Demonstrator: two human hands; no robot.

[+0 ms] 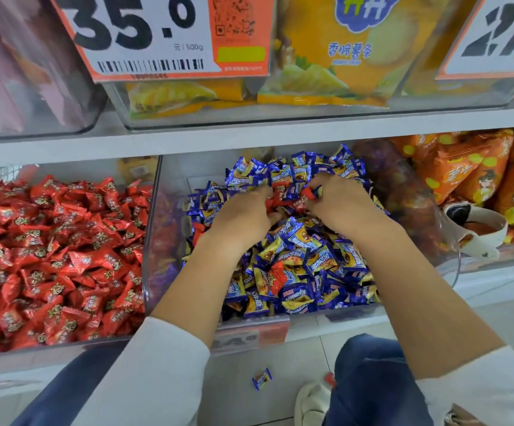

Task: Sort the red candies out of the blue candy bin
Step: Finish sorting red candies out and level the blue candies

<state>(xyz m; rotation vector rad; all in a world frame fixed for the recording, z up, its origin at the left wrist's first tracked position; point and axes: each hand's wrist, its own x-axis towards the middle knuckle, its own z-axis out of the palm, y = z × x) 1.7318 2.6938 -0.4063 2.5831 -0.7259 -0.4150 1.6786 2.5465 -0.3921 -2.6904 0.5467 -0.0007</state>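
White sleeves are pushed back and both forearms are stretched forward into the blue candy bin (169,241). Fingers of the left hand (243,210) are curled down into the heap, apparently round red candies (272,202). One red candy (313,193) is pinched by the right hand (338,201). Another red candy (277,270) is seen lower among the blue candies (311,265).

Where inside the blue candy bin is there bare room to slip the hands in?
Bare floor shows only at the blue candy bin's back left, between its left wall and the blue candies. Elsewhere the heap is dense, most around the left hand and right hand.
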